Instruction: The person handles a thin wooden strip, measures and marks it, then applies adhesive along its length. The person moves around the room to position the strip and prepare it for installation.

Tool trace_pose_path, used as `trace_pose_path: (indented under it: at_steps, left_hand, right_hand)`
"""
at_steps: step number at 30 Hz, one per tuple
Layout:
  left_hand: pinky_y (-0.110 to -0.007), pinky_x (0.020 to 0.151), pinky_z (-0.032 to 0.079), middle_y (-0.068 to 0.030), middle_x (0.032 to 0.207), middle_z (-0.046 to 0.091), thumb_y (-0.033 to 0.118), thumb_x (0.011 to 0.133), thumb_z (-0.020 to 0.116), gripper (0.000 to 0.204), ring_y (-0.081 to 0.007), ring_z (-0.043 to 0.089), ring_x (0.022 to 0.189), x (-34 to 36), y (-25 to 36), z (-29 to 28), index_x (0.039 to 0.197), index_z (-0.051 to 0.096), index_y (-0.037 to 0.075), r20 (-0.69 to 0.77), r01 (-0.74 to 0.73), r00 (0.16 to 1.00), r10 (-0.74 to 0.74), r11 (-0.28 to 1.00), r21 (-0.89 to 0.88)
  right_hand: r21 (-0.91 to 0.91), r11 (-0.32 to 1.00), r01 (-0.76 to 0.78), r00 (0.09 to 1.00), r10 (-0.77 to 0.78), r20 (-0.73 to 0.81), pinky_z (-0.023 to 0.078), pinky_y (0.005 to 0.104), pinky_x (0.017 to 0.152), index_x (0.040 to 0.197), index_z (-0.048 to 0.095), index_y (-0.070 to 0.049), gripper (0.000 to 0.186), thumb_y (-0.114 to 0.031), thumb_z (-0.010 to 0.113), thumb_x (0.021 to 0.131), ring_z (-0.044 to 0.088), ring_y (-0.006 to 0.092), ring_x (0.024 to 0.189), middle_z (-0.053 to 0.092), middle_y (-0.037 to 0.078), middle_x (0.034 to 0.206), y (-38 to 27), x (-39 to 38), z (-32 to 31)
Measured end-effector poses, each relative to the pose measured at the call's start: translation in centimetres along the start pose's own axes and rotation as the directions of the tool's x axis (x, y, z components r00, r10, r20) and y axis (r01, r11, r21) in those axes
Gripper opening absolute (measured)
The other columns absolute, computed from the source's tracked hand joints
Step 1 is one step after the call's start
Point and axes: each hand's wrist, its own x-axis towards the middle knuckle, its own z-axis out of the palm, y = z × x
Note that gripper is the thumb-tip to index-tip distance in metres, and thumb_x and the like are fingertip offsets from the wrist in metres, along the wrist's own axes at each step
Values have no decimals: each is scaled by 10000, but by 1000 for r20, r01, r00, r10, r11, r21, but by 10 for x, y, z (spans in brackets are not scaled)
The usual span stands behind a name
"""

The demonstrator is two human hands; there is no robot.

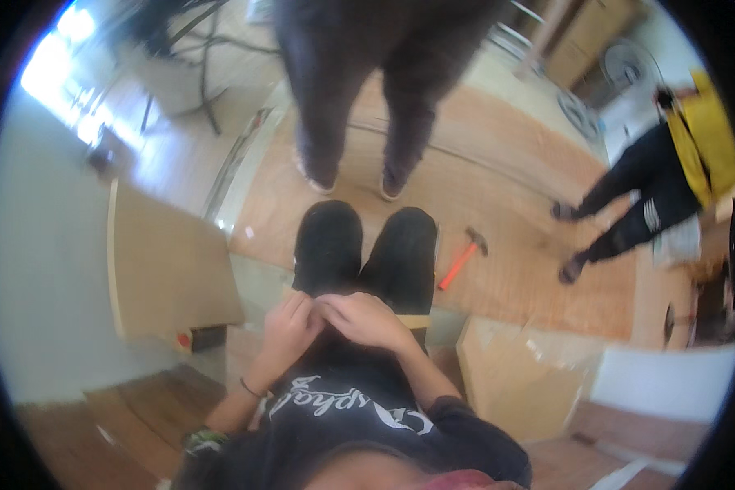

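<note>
Over my lap, between my dark-trousered thighs, my two hands meet with their fingertips touching or nearly so. My left hand (289, 328) is closed, its fingers curled inward. The fingers of my right hand (366, 319) are bent and pressed together against the left ones. Anything pinched between them is hidden or too small to make out. Ahead and to the right of my knees, a hammer (464, 260) with an orange-red handle and dark head lies on a large plywood sheet (514, 188), apart from both hands.
A pale board (171, 265) stands at the left by the wall. Another light panel (518, 371) is at my right. One person in dark trousers (335, 90) stands just ahead; another in a yellow top (706, 143) stands at the right. A fan (629, 65) is at the far right.
</note>
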Motion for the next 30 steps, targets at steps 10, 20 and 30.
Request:
trace_pose_path:
  at_steps: [10,20,30]
  left_hand:
    - [-392,612,465,-113,740,531,16,708,686,160,-303,567,700,-41,-38,4,799,554,11,-116,198,961,-249,920,-339]
    - [-420,854,481,-175,1008,610,97,803,688,208,-330,596,987,-43,-69,-30,967,629,-16,-299,26,954,-31,999,-22]
    - [-368,790,527,-96,1090,665,61,722,709,367,-252,644,996,-12,-44,-45,1087,688,28,-39,-295,955,295,955,-19]
  right_hand:
    - [108,980,-164,951,128,281,479,314,614,1256,610,-31,327,-181,496,989,579,153,617,587,90,678,-15,16,12]
    - [82,967,-242,946,217,241,500,354,647,1241,574,-44,315,-195,497,976,656,222,674,651,135,758,-27,18,-11]
    - [303,934,-190,964,119,237,514,308,624,1264,529,-62,348,-169,573,935,647,165,677,650,84,796,-20,2,-23]
